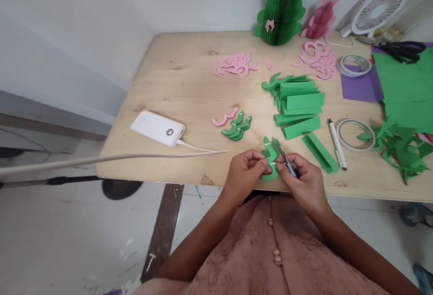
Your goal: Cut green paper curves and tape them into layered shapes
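Note:
Near the table's front edge my left hand pinches a curved green paper cutout with small white strips on it. My right hand is closed around a pair of scissors, blades pointing up and left beside the cutout. The right fingertips also come close to the cutout; whether they touch it I cannot tell. Just up and left of my hands lie several green wavy cutouts and a pink wavy cutout, also with white strips.
A white power bank with a cable lies left. Folded green strips, pink cutouts, a white pen, tape rolls and green scraps are spread about. Paper rabbits and a fan stand behind.

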### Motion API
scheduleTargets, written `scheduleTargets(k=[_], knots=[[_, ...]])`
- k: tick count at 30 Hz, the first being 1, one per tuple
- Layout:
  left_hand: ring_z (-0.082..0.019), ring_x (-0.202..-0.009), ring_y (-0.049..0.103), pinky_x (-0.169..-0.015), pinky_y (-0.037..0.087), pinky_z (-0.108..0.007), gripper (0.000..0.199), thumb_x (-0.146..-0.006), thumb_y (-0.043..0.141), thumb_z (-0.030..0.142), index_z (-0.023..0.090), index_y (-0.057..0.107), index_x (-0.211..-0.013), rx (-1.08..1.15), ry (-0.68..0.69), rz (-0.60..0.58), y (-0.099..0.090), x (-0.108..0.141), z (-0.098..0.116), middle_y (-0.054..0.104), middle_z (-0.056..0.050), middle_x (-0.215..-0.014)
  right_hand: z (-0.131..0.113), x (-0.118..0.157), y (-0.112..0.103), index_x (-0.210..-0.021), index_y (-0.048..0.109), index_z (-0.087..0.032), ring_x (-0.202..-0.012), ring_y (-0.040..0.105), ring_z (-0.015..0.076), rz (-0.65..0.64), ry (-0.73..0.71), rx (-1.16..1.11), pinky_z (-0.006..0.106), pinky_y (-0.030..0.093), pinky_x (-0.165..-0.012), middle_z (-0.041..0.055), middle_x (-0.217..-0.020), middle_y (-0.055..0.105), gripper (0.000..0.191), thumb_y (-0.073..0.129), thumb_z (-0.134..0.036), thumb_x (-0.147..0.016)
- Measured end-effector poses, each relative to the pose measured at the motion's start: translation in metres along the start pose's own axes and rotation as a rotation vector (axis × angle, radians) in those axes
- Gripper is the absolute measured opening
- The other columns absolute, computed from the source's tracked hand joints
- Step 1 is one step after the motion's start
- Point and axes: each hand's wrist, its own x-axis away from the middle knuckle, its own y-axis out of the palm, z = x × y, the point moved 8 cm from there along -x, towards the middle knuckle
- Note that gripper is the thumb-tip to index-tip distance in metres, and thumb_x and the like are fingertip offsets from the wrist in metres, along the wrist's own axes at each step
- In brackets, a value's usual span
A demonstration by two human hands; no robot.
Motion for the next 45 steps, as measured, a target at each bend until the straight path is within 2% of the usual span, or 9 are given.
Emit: scheduleTargets(k=[18, 23, 30, 37, 45], knots=[[-0.009, -0.050, 0.055, -0.054, 0.042, -0.020, 0.014, -0.067, 0.066, 0.026, 0.015, 0.060, -0.063, -0.021, -0.020, -0.050, 0.005, -0.001, 0.001, 0.063, 0.001, -0.053, -0.003, 0.001, 0.003, -0.076, 0.062, -0.018, -0.052, 0.047, 0.0104, -0.059, -0.046, 0.031, 0.021, 0.035, -0.048, -0.0036, -0.059, 0.055, 0.013, 0.060, -0.030, -0.078], [-0.009, -0.049, 0.055, -0.053, 0.042, -0.020, 0.015, -0.065, 0.067, 0.027, 0.015, 0.059, -0.061, 0.002, -0.056, -0.043, 0.005, -0.002, -0.003, 0.063, 0.001, -0.052, -0.008, 0.002, 0.003, -0.077, 0.060, -0.018, -0.048, 0.041, 0.0088, -0.072, -0.115, 0.132, 0.021, 0.030, -0.045, -0.0054, -0.055, 0.049, 0.010, 0.057, -0.028, -0.080], [-0.009, -0.048, 0.054, -0.054, 0.043, -0.021, 0.015, -0.063, 0.068, 0.026, 0.016, 0.058, -0.060, 0.026, -0.083, -0.048, 0.006, -0.003, -0.006, 0.061, 0.002, -0.051, -0.012, 0.004, 0.003, -0.081, 0.061, -0.019, -0.050, 0.041, 0.0095, -0.081, -0.176, 0.230, 0.021, 0.031, -0.047, -0.0046, -0.057, 0.051, 0.010, 0.056, -0.027, -0.080], [-0.009, -0.049, 0.055, -0.053, 0.044, -0.021, 0.015, -0.063, 0.068, 0.027, 0.015, 0.059, -0.060, 0.026, -0.082, -0.055, 0.007, -0.002, -0.006, 0.062, 0.001, -0.052, -0.011, 0.003, 0.006, -0.080, 0.061, -0.018, -0.054, 0.048, 0.0110, -0.109, -0.132, 0.157, 0.022, 0.038, -0.052, -0.0020, -0.063, 0.060, 0.009, 0.055, -0.025, -0.080], [-0.009, -0.050, 0.057, -0.053, 0.044, -0.020, 0.015, -0.065, 0.069, 0.027, 0.014, 0.061, -0.064, 0.029, -0.079, -0.052, 0.008, -0.001, -0.003, 0.064, 0.001, -0.053, -0.005, 0.000, 0.007, -0.076, 0.061, -0.020, -0.056, 0.053, 0.0121, -0.117, -0.044, -0.027, 0.023, 0.041, -0.054, -0.0018, -0.064, 0.061, 0.013, 0.058, -0.031, -0.081]])
